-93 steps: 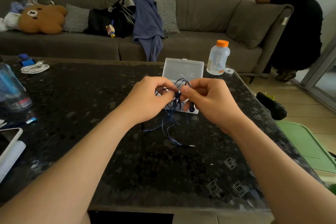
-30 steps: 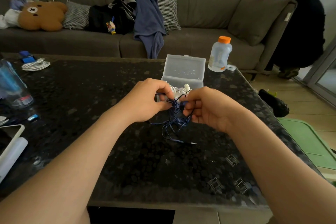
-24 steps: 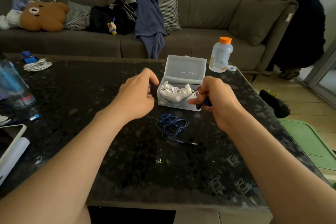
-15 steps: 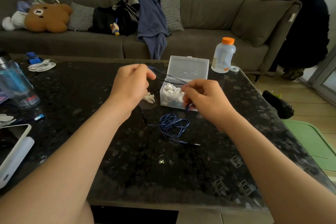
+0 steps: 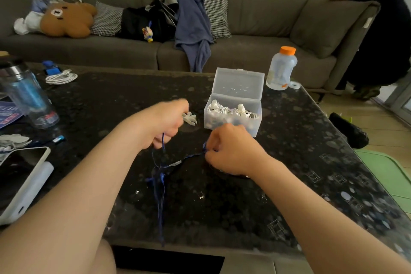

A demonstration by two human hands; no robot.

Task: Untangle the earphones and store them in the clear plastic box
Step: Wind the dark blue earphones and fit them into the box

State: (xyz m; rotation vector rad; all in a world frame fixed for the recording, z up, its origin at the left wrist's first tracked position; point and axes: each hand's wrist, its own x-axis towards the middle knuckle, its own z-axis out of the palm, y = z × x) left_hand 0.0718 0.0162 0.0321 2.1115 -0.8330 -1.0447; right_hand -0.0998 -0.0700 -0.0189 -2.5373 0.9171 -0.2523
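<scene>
The blue earphones (image 5: pixel 160 181) are stretched out between my hands above the dark table (image 5: pixel 200 207). My left hand (image 5: pixel 165 122) grips one part of the cord, which hangs down from it. My right hand (image 5: pixel 231 149) pinches another part, and a strand runs between the two hands. A long loop trails toward the table's near edge. Just behind my right hand stands the clear plastic box (image 5: pixel 233 118), lid up, holding several white earphones. A small white earpiece (image 5: pixel 189 118) lies on the table left of the box.
A bottle with an orange cap (image 5: pixel 281 69) stands at the far right corner. A blue tumbler (image 5: pixel 29 98), a white coiled cable (image 5: pixel 61 78) and a phone (image 5: pixel 20 182) are on the left. A sofa and a person (image 5: pixel 382 29) are beyond the table.
Both hands came down and toward me from beside the box. The blue cord, bunched on the table half a second ago, is lifted and pulled out between them.
</scene>
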